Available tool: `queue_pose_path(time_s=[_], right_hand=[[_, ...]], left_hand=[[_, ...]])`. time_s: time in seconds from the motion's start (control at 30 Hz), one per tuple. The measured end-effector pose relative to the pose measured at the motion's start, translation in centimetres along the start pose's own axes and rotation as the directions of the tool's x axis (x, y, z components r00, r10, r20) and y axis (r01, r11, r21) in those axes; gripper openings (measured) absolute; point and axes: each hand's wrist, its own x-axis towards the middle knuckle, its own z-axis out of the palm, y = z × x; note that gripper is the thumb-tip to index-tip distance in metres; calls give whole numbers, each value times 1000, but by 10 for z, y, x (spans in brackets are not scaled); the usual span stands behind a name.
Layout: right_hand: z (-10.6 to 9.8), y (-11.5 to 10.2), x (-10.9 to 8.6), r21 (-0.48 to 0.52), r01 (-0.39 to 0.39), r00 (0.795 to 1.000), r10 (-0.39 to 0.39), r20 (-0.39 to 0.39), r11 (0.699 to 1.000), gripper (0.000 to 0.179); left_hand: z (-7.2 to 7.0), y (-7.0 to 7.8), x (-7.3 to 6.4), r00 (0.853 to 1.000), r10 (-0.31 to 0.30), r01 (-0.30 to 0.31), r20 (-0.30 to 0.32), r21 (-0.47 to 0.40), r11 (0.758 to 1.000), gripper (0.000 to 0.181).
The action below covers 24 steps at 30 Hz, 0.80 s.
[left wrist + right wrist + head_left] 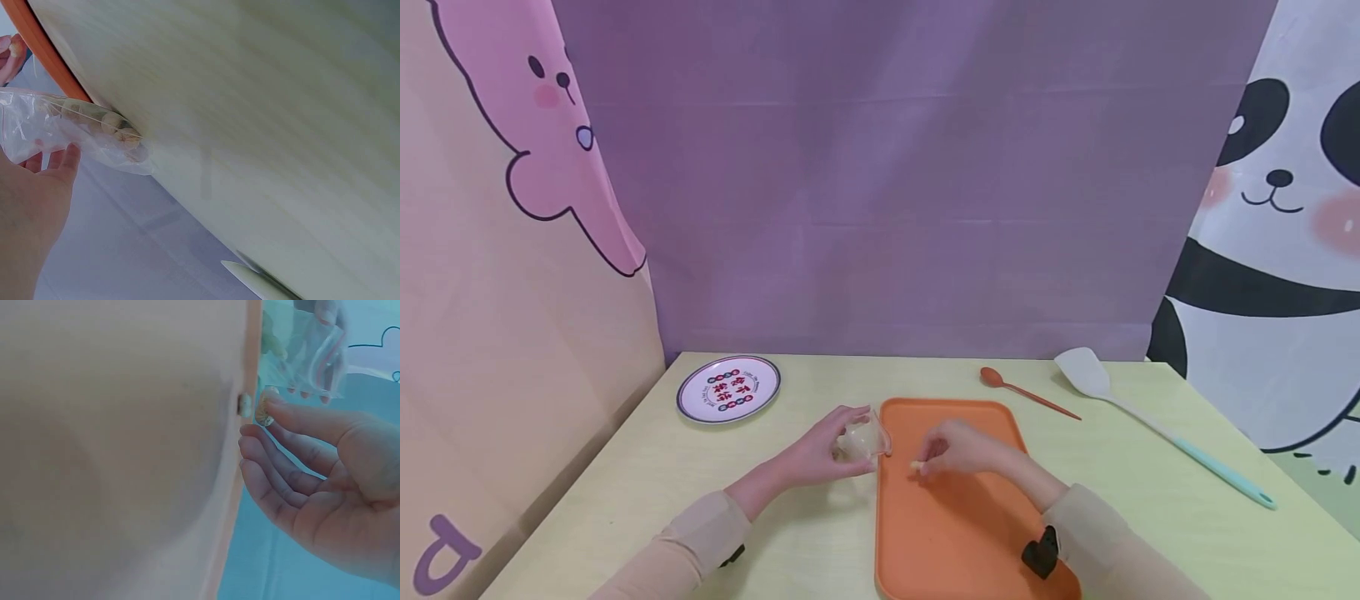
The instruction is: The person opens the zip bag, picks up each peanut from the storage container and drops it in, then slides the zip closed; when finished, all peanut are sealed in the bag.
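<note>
In the head view my left hand (pixel 823 450) holds a clear plastic zip bag (pixel 880 433) over the left rim of an orange tray (pixel 970 533). Several small rounded tan pieces (pixel 128 136) lie inside the bag in the left wrist view. Above the tray my right hand (pixel 958 450) pinches a small tan, ridged, shell-like piece (pixel 264 417) between thumb and index finger. The other fingers are loosely bent. Another small pale piece (pixel 245 405) rests on the tray just beside the pinched one. Its exact kind is too small to tell.
A white plate (pixel 715 408) with red writing sits at the table's back left. Behind the tray to the right lie an orange-brown spoon (pixel 992 377) and a long white spatula (pixel 1086 375) with a mint handle. A purple cloth (pixel 880 183) hangs behind the table.
</note>
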Motion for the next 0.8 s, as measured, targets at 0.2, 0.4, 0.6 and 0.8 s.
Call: queue_pose_path(time_s=[0.2,0.4,0.6,0.8], right_hand=[[-10,-8,-3,-14,8,1000,-8,-15,1000,8],[-19,-18,-3,-30,22,999,-23,-46,999,11],[-21,-26,1,-28,16,997,-18,-70,999,10],[-16,-38,7,41,-15,998,17,-60,999,16]], left_hand=[[0,0,0,1000,-11,11,3,9,1000,80],[0,-1,1,1000,6,-6,0,12,1000,79],[0,-1,1,1000,0,0,3,11,1000,80],[0,-3,1,1000,3,-3,7,12,1000,80]])
